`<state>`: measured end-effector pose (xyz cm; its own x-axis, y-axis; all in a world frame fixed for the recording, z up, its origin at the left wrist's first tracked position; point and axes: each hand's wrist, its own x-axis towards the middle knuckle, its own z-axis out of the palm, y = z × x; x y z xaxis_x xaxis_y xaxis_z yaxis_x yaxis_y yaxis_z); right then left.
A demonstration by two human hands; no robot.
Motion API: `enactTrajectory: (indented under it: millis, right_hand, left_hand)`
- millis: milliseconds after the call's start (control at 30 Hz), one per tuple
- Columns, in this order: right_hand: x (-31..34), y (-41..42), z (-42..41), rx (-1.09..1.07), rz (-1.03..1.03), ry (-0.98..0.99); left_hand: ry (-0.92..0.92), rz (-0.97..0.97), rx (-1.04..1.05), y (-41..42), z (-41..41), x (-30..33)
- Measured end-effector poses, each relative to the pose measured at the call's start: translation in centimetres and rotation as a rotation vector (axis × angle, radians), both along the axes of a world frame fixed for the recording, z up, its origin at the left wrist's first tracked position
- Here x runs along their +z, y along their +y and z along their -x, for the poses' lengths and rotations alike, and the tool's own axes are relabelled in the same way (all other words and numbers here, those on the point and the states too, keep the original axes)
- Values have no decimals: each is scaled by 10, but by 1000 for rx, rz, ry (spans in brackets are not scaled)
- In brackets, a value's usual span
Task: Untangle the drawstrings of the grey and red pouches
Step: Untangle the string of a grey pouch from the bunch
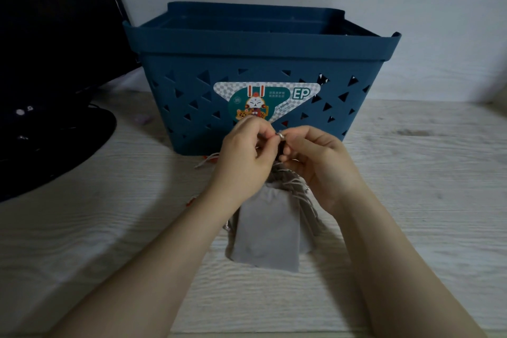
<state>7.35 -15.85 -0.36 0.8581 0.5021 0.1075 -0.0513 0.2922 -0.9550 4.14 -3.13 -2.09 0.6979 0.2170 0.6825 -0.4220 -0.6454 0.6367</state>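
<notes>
Head view, looking down at a pale wood-grain surface (pixel 411 200). At the centre of the frame two bare hands meet, raised a little above the surface. The left hand (pixel 244 153) and the right hand (pixel 315 162) each have fingers curled, pinching a small knot of drawstring (pixel 280 136) between their fingertips. Below them, in the lower centre, the grey pouch (pixel 267 236) lies flat on the surface, its gathered neck pointing up towards the hands, with pale cords bunched beside it. Only slivers of red (pixel 189 202) show by the left wrist; whether they belong to the red pouch cannot be told. Behind the hands stands a dark blue basket (pixel 260 44) with triangular holes and a cartoon label. A black monitor (pixel 55 35) fills the upper left.
</notes>
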Motion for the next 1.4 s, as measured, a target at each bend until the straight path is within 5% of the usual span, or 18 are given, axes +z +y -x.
enactTrajectory:
  millis: [167, 300, 500, 667, 767, 1033, 1200, 1400]
  right_hand:
    - [1, -3, -6, 28, -116, 347]
    - [-1, 0, -7, 24, -342, 503]
    - [-3, -1, -7, -23, -108, 221]
    - [-5, 3, -7, 84, -397, 452]
    - [-3, 1, -8, 113, -348, 385]
    - [-6, -5, -11, -102, 142, -229]
    - [-7, -2, -12, -286, 275, -371]
    - [21, -4, -8, -322, 180, -356]
  left_hand:
    - [317, 480, -160, -7, -1, 0]
    - [388, 819, -302, -15, 1, 9]
    - [375, 873, -302, -12, 4, 15]
    - [365, 992, -441, -14, 5, 21]
    - [344, 1034, -462, -10, 4, 18]
    - [302, 966, -490, -4, 6, 18]
    - [249, 854, -337, -1, 3, 15]
    - [169, 401, -398, -7, 12, 22]
